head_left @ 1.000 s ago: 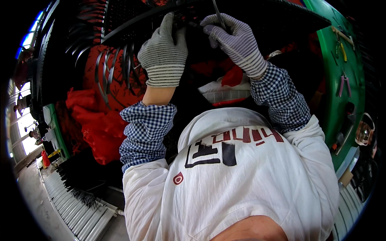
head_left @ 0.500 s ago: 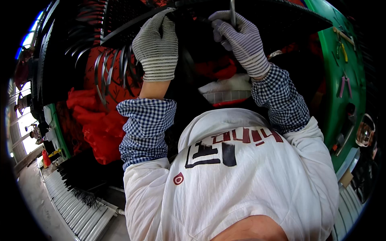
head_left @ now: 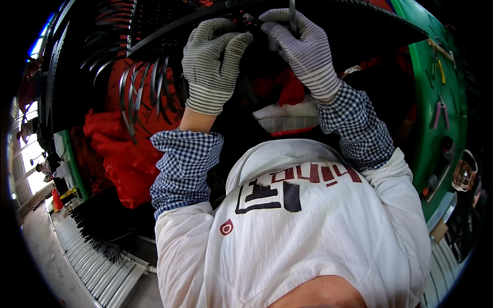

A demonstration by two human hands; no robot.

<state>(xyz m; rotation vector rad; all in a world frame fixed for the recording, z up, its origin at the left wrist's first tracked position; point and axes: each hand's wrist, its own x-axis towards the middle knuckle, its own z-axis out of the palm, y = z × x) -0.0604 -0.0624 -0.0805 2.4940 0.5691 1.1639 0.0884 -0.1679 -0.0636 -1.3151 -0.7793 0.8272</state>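
Both gloved hands are raised to a black mesh panel (head_left: 359, 25). The left hand (head_left: 213, 64) curls against its edge; the right hand (head_left: 303, 49) is clamped round a thin metal tool (head_left: 292, 13). Black ties (head_left: 138, 92) already hang nearby, so fastening seems partly done.

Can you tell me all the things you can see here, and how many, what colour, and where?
black mesh panel: one, black, top, in front of the hands
thin metal tool: one, grey, top centre, in the right hand
dark curved strips: many, black, upper left, hanging over the red cloth
red cloth: one heap, red, left
green board: one, green, right, with small tools hanging
roller track: one, grey, lower left
left hand: one, grey striped glove, at the panel edge
right hand: one, pale striped glove, gripping the tool
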